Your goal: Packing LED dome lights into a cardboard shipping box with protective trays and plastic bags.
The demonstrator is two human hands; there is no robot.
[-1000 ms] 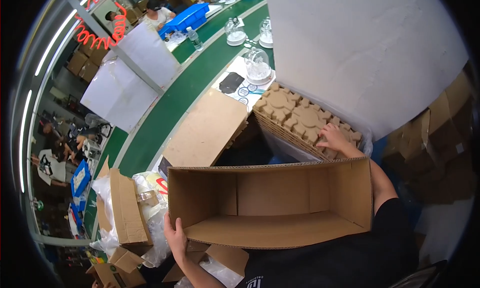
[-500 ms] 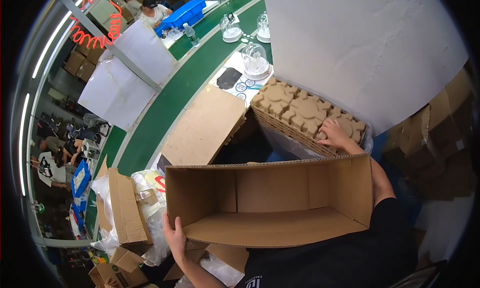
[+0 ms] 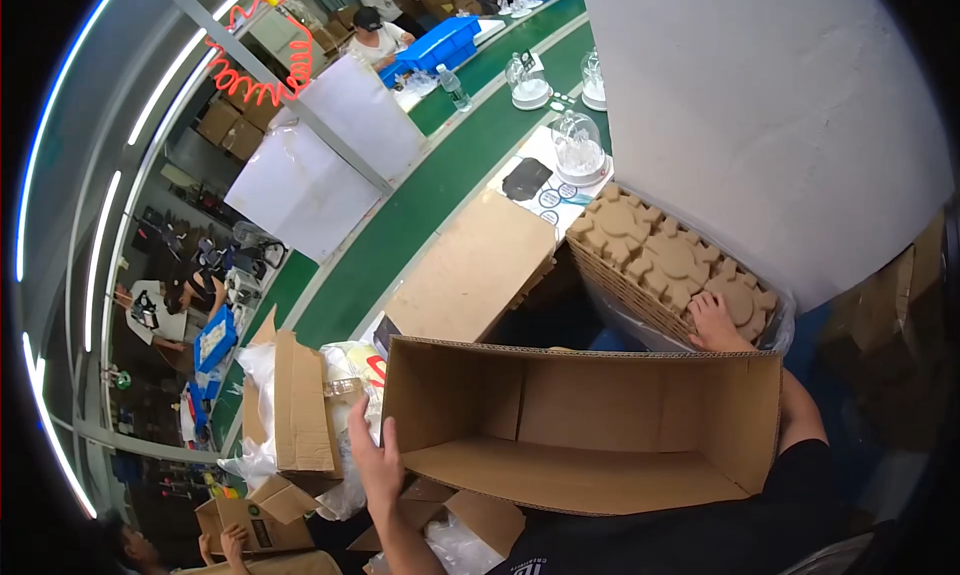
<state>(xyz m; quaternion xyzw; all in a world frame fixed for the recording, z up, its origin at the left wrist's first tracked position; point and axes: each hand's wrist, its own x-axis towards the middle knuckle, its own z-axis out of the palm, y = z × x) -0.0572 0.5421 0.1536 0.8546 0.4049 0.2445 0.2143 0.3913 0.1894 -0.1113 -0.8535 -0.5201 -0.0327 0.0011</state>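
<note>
A large open cardboard box [image 3: 600, 415] lies in front of me, tilted so that its inside faces me. My left hand [image 3: 377, 467] is at the box's left end, fingers stretched upward and thumb apart beside the corner. Beyond the box's far right side, my right arm reaches behind it. My right hand [image 3: 712, 323] rests on the near edge of a stack of brown moulded pulp trays [image 3: 668, 258], its fingers bent over the top tray. The stack sits in a clear plastic bag [image 3: 787, 310]. The box hides part of my right forearm.
A light wooden board [image 3: 470, 270] stands beside the green curved worktable [image 3: 400, 245]. Clear domes on white bases [image 3: 580, 147] and a water bottle [image 3: 453, 87] are on it. Opened cartons with plastic wrap [image 3: 300, 405] crowd the left. A tall white panel [image 3: 760, 125] bounds the right. Other people work farther off.
The view has swung, so the scene sits farther right and lower. My left hand has slid up along the box's left end. My right hand stays on the trays.
</note>
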